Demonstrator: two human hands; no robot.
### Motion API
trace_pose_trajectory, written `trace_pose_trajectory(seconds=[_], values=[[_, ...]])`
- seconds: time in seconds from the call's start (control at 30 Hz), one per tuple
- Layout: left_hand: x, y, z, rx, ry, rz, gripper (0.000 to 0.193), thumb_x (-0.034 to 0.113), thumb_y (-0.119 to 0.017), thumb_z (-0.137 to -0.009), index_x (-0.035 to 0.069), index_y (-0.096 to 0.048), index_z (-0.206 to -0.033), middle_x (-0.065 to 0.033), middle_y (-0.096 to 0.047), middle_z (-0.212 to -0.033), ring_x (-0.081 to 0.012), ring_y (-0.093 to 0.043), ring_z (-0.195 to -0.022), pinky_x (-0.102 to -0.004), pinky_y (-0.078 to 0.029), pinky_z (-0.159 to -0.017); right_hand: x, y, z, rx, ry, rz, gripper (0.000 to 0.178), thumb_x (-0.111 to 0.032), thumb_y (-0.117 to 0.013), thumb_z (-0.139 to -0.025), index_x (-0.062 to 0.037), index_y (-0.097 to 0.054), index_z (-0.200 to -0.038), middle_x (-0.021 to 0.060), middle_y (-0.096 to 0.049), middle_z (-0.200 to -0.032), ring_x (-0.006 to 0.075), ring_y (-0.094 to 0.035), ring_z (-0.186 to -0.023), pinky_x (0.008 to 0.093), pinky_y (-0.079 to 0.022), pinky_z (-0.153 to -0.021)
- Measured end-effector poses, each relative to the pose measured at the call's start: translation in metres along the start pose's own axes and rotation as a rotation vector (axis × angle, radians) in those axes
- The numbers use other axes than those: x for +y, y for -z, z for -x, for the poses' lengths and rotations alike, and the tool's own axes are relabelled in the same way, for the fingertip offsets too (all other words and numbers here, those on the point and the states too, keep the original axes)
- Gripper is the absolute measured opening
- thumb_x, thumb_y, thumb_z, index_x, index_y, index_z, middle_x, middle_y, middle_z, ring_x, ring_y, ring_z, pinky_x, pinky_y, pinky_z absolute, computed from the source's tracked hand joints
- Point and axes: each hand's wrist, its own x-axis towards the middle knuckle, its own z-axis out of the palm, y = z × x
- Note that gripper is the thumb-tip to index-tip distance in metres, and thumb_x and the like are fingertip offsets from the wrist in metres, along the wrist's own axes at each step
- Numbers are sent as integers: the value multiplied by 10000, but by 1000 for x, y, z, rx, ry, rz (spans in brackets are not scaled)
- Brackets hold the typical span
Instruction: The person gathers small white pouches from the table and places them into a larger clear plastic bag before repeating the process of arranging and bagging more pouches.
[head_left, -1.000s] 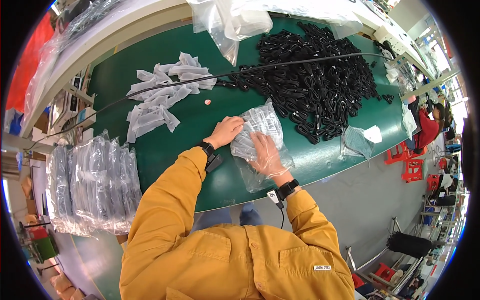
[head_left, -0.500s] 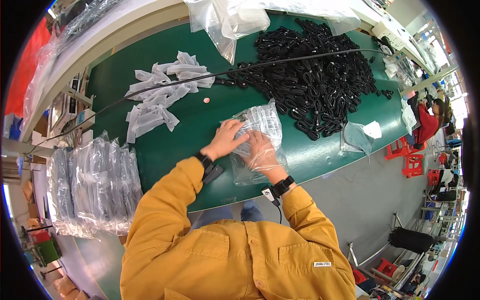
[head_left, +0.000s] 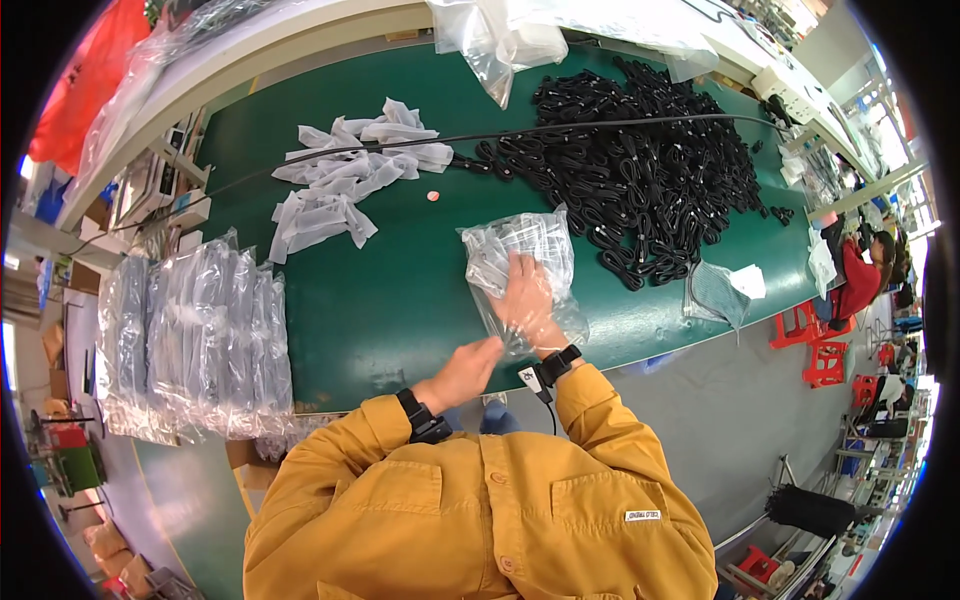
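A clear plastic bag (head_left: 568, 318) lies on the green table in front of me, with whitish, folded-looking packets (head_left: 545, 235) in its far part. My right hand (head_left: 527, 300) reaches into the bag's near end, and clear film shows over its wrist. Its fingers stretch forward, lying against the packets. At the bag's near left edge my left hand (head_left: 465, 372) is closed, its fingertips pinching the film. What the packets contain is hard to make out through the plastic.
Coiled black cables (head_left: 650, 170) form a large heap at the back right. Frosted white sleeves (head_left: 345, 180) lie at the back left. Filled clear bags (head_left: 200, 330) stand in a row at left. A black cord (head_left: 600, 124) spans the table. A grey mesh piece (head_left: 715, 295) lies right.
My left hand has left the top of the packets and come back toward me to the bag's near edge. My right hand stays in the bag. The view has shifted slightly.
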Motion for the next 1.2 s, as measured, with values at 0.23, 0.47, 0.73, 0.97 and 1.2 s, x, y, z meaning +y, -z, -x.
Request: trace_pose_trajectory(seconds=[0.23,0.47,0.73,0.97,1.2], values=[[11,-11,-6,-42,-178,6,92,-21,-514,-873,19,-497,-954,-194,-546,-822,-414,-548,-762,-429,-448,-633,-24,-13,-1,-29,-84,191,827,-364,-748,-704,102,-421,-1304,176,-510,-1091,344,-517,-1021,414,-484,-830],[10,-17,-1,-125,-134,46,138,-33,-522,-837,24,-512,-963,-194,-558,-833,-413,-557,-772,-443,-454,-653,-25,-29,-2,-4,-85,179,897,-456,-719,-718,115,-401,-1332,208,-491,-1180,320,-508,-1019,405,-475,-828],[13,-19,6,-217,-130,116,171,-59,-501,-801,15,-481,-955,-204,-544,-848,-433,-546,-814,-462,-444,-671,-41,-16,5,-2,-34,96,892,-366,-750,-719,140,-357,-1340,314,-365,-1361,387,-474,-1051,476,-422,-875],[23,-4,-6,-156,-82,-82,146,-30,-541,-815,23,-516,-949,-176,-581,-828,-385,-581,-772,-416,-473,-671,-19,-13,-4,-66,103,-122,879,-307,-751,-727,122,-333,-1370,320,-323,-1414,409,-489,-1036,480,-412,-897],[16,-14,-25,133,-57,33,88,-20,-549,-819,26,-525,-890,-131,-568,-836,-317,-573,-753,-366,-472,-671,11,-37,21,137,104,-331,691,-161,-706,-723,65,-432,-1316,267,-460,-1283,379,-498,-1040,447,-420,-926]])
